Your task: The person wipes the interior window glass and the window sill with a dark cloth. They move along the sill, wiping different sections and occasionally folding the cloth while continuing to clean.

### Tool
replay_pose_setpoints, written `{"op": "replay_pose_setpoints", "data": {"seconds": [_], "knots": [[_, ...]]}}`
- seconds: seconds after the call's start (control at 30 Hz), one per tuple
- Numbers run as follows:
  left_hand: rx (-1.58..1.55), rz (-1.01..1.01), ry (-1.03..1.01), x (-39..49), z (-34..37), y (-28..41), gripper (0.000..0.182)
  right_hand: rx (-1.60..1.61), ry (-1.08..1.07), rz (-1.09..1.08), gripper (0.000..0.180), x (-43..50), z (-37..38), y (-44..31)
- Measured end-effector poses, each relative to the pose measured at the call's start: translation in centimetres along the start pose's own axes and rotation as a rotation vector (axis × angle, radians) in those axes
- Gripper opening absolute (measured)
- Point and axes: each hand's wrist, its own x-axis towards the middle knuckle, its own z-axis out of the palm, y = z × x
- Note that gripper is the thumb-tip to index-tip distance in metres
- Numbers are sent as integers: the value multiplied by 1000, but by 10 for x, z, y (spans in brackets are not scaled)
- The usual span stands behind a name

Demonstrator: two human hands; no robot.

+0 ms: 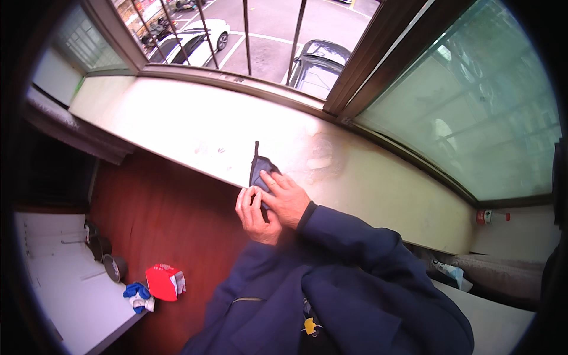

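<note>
A small blue-grey cloth piece [258, 177] with black edging lies at the front edge of the pale windowsill [386, 186]. A narrow black strap sticks out from its far end toward the window. My right hand [287, 199] rests flat over the cloth, fingers extended and slightly apart. Just below and to the left, my left hand [256, 217] curls its fingers at the sill's edge. Dark fabric shows between its thumb and fingers. Both hands cover the near part of the cloth.
Beyond the sill is a barred window [248, 35]; a frosted pane [470, 106] stands at right. A red-capped bottle [488, 217] sits at the far right. Lower left are a white surface [66, 284], dark cups [115, 267], a blue-and-white object [139, 298] and a red box [163, 282].
</note>
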Motion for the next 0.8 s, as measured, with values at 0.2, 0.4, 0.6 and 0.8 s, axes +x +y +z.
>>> {"op": "replay_pose_setpoints", "data": {"seconds": [0.2, 0.4, 0.6, 0.8], "knots": [[-43, 36, -133, 21, 8, -15, 39, -1, 28, 183, 50, 0, -4, 9], [-160, 80, -213, 28, 15, -10, 41, -168, 63, 489, 56, -46, -39, 41], [-189, 89, -232, 41, 31, -20, 43, -176, 74, 526, 53, -30, -32, 83], [-148, 91, -207, 42, 50, -15, 44, -159, 108, 525, 46, 9, -28, 121]]}}
